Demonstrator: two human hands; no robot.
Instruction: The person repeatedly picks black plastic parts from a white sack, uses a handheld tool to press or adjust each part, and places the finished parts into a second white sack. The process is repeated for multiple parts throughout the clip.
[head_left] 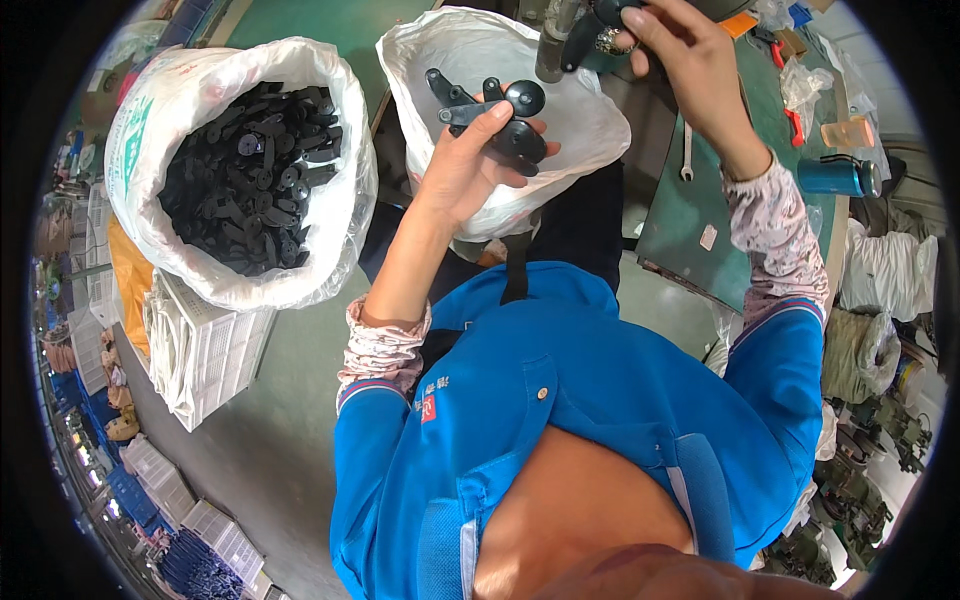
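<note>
My left hand (pixel 462 172) is closed around several black plastic lever-shaped parts (pixel 524 98), each with a round disc at one end. It is above an open white plastic bag (pixel 588 132), whose visible inside is white. At the upper right, my right hand (pixel 695 65) pinches a single black plastic part (pixel 584 42) of similar look between thumb and fingers. That part is beside an upright cylindrical metal post (pixel 552 45); whether the two touch, I cannot tell.
To the left, a large white bag (pixel 345 190) holds a heap of black parts (pixel 262 170) above a white crate (pixel 215 345). On the green table (pixel 680 235) at right lie a wrench (pixel 687 152), red-handled tools (pixel 795 128) and a blue bottle (pixel 832 177).
</note>
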